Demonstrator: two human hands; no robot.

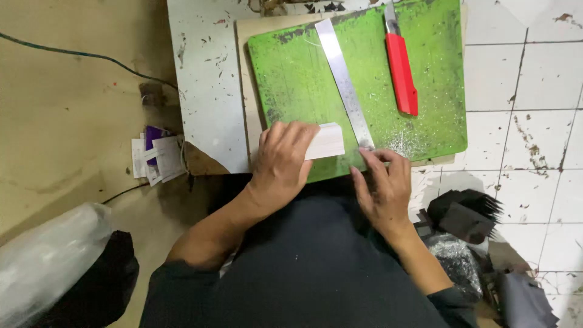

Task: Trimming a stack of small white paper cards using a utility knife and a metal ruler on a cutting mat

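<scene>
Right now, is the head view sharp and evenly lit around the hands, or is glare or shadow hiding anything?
Head view: sharp around the left hand on the white card stack and the right hand at the steel ruler; light even on the green mat, mild sheen on the ruler; deep shadow hides detail below the mat edge; tile lines bend toward the edges.

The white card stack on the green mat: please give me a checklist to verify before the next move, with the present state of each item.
1. White card stack lies flat on the green cutting mat: ok.
2. Left hand presses on the stack: ok.
3. Right hand touches the near end of the metal ruler: ok.
4. Ruler edge is aligned with the stack's right side: cannot tell, the fingers hide the meeting point.
5. Red utility knife lies apart from both hands: ok.
6. Knife blade is retracted: cannot tell.
</scene>
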